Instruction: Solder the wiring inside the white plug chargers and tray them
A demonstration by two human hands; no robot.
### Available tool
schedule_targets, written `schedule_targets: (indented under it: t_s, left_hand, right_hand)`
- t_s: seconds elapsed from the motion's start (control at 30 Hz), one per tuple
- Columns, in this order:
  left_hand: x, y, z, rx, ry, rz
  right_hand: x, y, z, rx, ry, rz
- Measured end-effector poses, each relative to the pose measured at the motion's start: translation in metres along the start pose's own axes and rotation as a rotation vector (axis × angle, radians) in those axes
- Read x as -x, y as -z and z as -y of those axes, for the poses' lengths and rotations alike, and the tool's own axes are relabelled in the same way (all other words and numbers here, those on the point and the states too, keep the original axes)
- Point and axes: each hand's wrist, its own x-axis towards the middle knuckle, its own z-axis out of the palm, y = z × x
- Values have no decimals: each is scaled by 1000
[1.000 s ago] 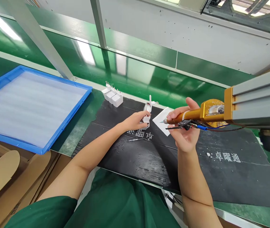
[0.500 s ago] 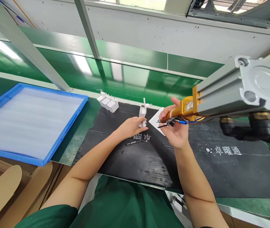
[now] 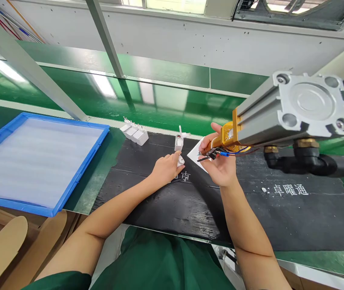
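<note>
Wearing a dark green short-sleeved top, sleeves ending above the elbows, with bare forearms and no gloves or rings.

tray [image 3: 97,139] lies on the counter [image 3: 113,147] well left of both hands; three chargers [image 3: 134,133] sit behind and left of the left hand [image 3: 165,169]; paper sheet [image 3: 196,155] lies between hands, under the right hand [image 3: 222,167].

Left hand [image 3: 166,168] is letting go of upright white plug housing [image 3: 178,142], now gripping smaller white pc [image 3: 180,160] below it. Cam view is shifting; cylinder [image 3: 292,108] is looming larger.
</note>
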Motion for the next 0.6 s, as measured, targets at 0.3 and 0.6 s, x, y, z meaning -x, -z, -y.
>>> schedule_targets:
  t_s: [0.3, 0.6]
  left_hand:
    - [0, 26, 82, -152, 37, -206]
    - [-6, 42, 46, 59, -137, -344]
  right_hand:
    - [-5, 5, -3, -73, 23, -11]
    - [-7, 7, -7, -96, 12, -13]
